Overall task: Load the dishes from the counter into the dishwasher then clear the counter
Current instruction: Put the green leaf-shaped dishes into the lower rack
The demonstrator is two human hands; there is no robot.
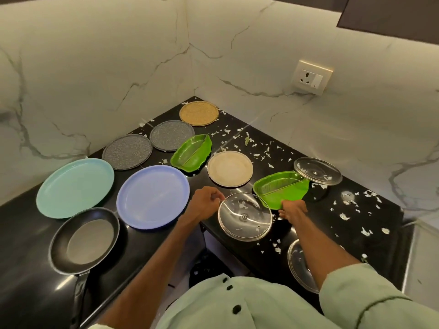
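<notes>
Head view: of the two hands, the left hand (pixel 206 201) pinches the 10 o'clock rim of the glass lid (pixel 244 216) at the bench (pixel 23 245) front. The right hand (pixel 293 211), the nearer one, grips the near edge of the green leaf dish (pixel 281 188), which lies at its 12 o'clock with its long axis running 8 to 2.

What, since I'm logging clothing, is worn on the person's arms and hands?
The left hand and right hand are bare, with no gloves. The forearms are uncovered. The right sleeve is pale green and loose, with a dark stitched line. The shirt has dark buttons.
</notes>
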